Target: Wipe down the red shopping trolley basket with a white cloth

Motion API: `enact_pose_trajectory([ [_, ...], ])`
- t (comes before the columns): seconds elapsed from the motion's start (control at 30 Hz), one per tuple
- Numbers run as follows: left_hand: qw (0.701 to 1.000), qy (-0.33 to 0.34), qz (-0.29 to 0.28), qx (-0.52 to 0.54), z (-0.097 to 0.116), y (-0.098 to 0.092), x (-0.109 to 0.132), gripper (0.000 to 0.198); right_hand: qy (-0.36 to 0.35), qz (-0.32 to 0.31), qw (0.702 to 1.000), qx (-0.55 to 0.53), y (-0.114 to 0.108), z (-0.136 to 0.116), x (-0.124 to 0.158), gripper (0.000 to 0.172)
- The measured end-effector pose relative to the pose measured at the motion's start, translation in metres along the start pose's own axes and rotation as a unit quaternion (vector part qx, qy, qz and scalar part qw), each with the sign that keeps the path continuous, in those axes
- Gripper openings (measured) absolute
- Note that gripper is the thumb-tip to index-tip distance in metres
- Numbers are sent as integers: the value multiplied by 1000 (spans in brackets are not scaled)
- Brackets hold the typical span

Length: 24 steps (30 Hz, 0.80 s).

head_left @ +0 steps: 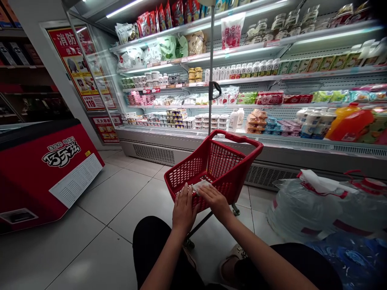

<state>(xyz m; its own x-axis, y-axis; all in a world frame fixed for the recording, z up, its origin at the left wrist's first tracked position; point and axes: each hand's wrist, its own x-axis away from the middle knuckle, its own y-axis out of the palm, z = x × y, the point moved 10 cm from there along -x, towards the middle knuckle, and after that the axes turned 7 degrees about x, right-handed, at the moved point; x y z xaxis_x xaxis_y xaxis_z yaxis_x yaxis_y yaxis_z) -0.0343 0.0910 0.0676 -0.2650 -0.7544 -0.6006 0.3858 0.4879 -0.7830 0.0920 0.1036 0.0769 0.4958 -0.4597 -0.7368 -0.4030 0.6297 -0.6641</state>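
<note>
A red plastic shopping cart (pixel 193 167) with a lattice basket stands right in front of my knees. My left hand (pixel 184 209) rests on the cart's near rim, its fingers stretched flat over the edge. Beside it, my right hand (pixel 214 199) presses a white wipe (pixel 201 185) against the same rim, with the fingers over the cloth. Part of the wipe is hidden under those fingers. The undersides of both hands cannot be seen.
Behind the cart runs an open refrigerated display (pixel 184 141) with shelves of packaged goods. A red chest freezer (pixel 39 173) stands at left. Large clear water jugs (pixel 302 205) and a blue one (pixel 350 257) sit close on the right. Tiled floor (pixel 121 209) lies between.
</note>
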Motion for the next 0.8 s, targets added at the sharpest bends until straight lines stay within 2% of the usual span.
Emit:
enact_pose_trajectory([
  [0.07,1000,4,-5,-3,-6,-2,0,78,-23,-5,1000,-15,3,-12,-4,62],
  [0.13,1000,5,-7,-5,-12,-4,1,78,-43,-12,999,-25,0,-4,-4,62],
  [0.2,1000,4,-5,-4,-18,-7,2,78,-39,-15,999,-27,-6,23,0,62],
  [0.33,1000,-2,-3,3,-20,-10,2,77,33,-15,999,-5,-19,93,10,59],
  [0.4,1000,-2,-7,4,-17,-8,1,76,60,-16,998,8,-20,107,13,58],
  [0.47,1000,2,-9,4,-14,-5,0,76,71,-11,997,20,-16,100,13,58],
  [0.67,1000,5,-1,-7,-18,-3,-3,78,23,-7,1000,5,7,30,0,63],
  [0.73,1000,5,-6,-16,-24,-4,-3,78,-4,-14,1000,-12,8,28,-4,62],
  [0.8,1000,4,-12,-24,-30,-6,-3,77,-12,-27,999,-25,5,48,-6,60],
])
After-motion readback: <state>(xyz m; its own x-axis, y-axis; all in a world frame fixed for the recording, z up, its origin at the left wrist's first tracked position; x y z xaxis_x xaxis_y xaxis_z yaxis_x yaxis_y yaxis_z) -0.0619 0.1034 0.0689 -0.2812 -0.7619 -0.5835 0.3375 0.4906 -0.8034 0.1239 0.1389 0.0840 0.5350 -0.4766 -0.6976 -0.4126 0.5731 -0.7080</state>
